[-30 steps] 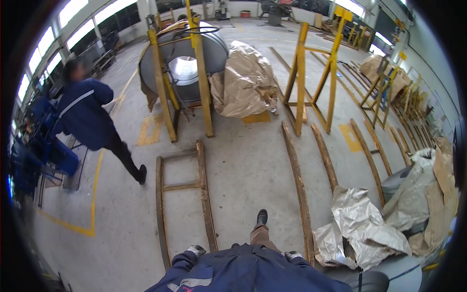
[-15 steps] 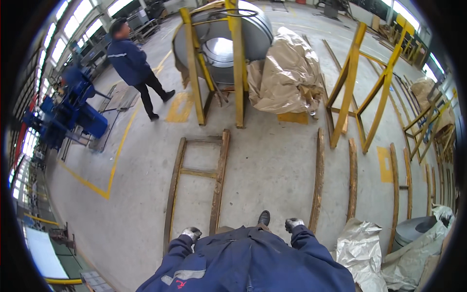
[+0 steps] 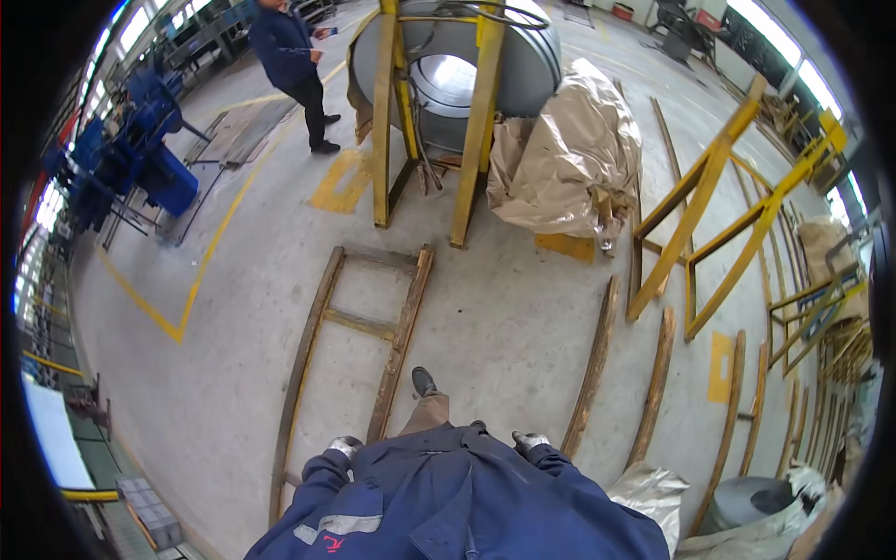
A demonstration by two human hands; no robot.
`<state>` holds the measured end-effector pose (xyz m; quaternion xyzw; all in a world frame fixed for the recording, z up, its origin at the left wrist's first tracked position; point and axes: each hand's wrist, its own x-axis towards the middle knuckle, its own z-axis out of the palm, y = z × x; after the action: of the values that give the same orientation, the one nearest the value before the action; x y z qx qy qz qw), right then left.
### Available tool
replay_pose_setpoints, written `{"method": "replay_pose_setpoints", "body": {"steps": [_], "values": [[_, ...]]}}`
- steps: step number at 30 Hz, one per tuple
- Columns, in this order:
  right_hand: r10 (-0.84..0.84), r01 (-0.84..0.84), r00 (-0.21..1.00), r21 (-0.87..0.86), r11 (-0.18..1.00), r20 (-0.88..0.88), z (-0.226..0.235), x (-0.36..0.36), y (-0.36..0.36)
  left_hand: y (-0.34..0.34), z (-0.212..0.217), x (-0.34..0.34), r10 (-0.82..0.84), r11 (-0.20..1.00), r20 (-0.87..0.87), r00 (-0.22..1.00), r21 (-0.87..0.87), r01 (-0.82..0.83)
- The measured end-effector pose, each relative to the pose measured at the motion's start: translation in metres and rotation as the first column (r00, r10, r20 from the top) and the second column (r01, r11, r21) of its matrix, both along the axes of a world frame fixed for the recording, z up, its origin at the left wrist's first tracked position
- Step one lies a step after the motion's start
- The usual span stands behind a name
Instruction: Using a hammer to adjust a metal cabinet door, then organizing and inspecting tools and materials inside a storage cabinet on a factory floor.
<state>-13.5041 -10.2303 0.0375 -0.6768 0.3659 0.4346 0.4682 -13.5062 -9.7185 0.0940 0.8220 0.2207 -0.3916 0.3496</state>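
My left hand, in a grey and dark work glove, hangs beside my body with its fingers curled in. No object shows in it. The right hand, gloved alike, is at my other side, loosely closed with nothing visible in it. Neither hand touches anything around it. Nearest to the left is a wooden frame with two long rails and crosspieces, lying on the floor. To the right of my right hand lies a long wooden beam. My shoe is on the concrete between them.
Ahead, a large metal coil stands behind yellow uprights, beside a brown-wrapped bundle. Yellow angled frames and more beams are on the right. Another person stands far left near blue machinery.
I have moved forward, and the wooden frame and beams sit lower in view. My foot is further out in front. The other person has turned, with hands now raised in front.
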Motion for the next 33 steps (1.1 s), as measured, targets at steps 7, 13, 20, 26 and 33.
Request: {"method": "replay_pose_setpoints", "body": {"steps": [7,13,20,26,33], "values": [[-0.124,0.127,0.989,-0.041,0.991,0.075,-0.005,0.103,-0.013,0.058,-0.118,0.085,-0.131,0.991,0.038,0.991,-0.017,0.132],[-0.074,0.095,0.973,-0.088,0.992,0.22,-0.008,0.221,0.02,0.084,-0.074,0.173,0.019,0.999,0.093,0.995,-0.049,-0.015],[0.121,-0.108,0.974,-0.075,0.991,0.192,0.001,0.332,0.073,0.099,-0.017,0.239,0.152,0.988,-0.023,0.988,-0.018,-0.153],[0.306,-0.304,0.934,-0.039,0.952,0.183,0.033,0.469,0.122,0.122,-0.077,0.248,0.13,0.988,-0.11,0.985,0.098,-0.12],[0.44,-0.441,0.897,0.172,0.881,0.044,-0.084,0.676,0.127,0.099,-0.004,0.34,0.426,0.892,-0.053,0.903,0.193,-0.409]]}}
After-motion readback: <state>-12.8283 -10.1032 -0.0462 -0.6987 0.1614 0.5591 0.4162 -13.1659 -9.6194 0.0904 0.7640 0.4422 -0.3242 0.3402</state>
